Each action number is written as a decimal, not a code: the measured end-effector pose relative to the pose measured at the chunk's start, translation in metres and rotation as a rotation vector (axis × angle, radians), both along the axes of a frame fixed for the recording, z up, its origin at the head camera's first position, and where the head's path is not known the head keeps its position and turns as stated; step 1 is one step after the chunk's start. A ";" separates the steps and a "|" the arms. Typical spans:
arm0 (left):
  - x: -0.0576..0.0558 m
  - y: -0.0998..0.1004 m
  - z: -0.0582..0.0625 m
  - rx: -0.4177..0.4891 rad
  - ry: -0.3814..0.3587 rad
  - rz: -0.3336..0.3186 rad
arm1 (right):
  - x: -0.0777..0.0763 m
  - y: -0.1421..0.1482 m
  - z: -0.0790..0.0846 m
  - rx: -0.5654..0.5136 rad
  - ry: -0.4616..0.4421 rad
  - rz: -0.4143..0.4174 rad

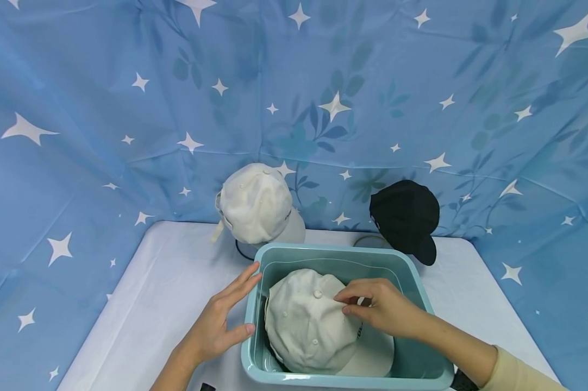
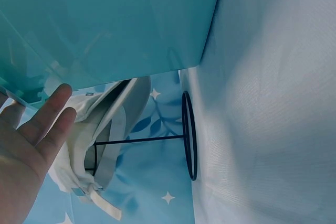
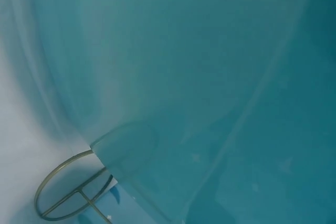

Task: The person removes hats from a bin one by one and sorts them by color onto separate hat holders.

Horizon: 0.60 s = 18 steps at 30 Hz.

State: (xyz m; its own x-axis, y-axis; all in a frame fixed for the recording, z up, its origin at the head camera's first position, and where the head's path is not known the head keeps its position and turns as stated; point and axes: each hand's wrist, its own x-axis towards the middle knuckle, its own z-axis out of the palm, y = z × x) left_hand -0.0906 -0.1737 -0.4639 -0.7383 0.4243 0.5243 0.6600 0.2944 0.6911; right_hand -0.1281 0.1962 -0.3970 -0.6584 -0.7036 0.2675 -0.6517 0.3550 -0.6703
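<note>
A white baseball cap [image 1: 313, 320] lies crown up inside a light blue plastic tub [image 1: 343, 381], its brim pointing to the lower right. With thumb and fingertips my right hand [image 1: 384, 307] pinches the crown of this cap near its front. My left hand [image 1: 216, 323], fingers spread and fairly straight, rests at the tub's left rim. In the left wrist view part of the left hand [image 2: 29, 153] shows beside the tub wall [image 2: 115, 30]. The right wrist view shows the tub's wall [image 3: 173, 66] close up; the right hand is out of sight there.
Behind the tub at left, a second white cap [image 1: 255, 203] hangs on a black wire stand [image 2: 190, 135]. A black cap [image 1: 406, 217] sits at the back right, near a gold-coloured wire base [image 3: 63, 163]. A white cloth [image 1: 176, 271] covers the table; a blue starred curtain [image 1: 255, 81] surrounds it.
</note>
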 end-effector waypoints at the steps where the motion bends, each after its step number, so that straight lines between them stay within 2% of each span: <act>1: 0.000 0.000 0.000 0.001 0.001 -0.001 | 0.000 0.001 0.001 0.000 0.000 0.000; 18: 0.000 0.000 0.000 0.008 -0.018 -0.006 | -0.001 0.006 0.020 -0.042 0.044 -0.028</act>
State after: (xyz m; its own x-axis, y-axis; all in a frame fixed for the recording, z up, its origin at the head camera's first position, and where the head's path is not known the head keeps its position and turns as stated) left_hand -0.0906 -0.1737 -0.4639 -0.7449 0.4250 0.5144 0.6494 0.2848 0.7051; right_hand -0.1291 0.2025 -0.3773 -0.6648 -0.6724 0.3255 -0.6708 0.3455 -0.6563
